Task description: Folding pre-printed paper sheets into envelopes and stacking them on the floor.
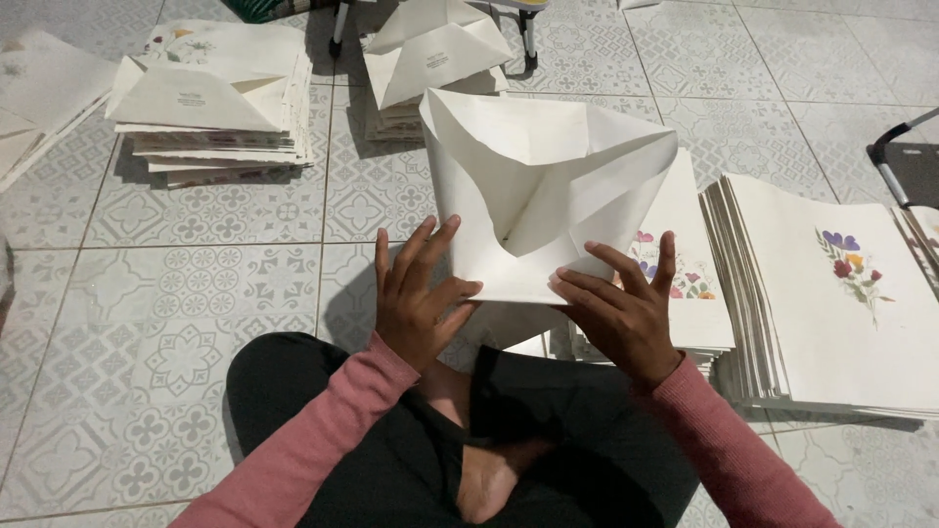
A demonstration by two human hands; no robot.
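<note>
A large cream paper sheet (533,186), folded into an open envelope shape with its side flaps up, stands tilted in front of my crossed legs. My left hand (416,298) presses its lower left corner with the fingers spread and the thumb on the bottom edge. My right hand (621,303) presses the lower right corner the same way. Under the folded sheet lies a stack of flat cream sheets printed with flowers (690,269).
A thick stack of flower-printed sheets (831,293) lies at my right. Two piles of folded envelopes (210,98) (430,54) sit further back on the patterned tile floor (166,323). More paper (39,93) lies at the far left. A dark chair frame (905,161) stands at the right edge.
</note>
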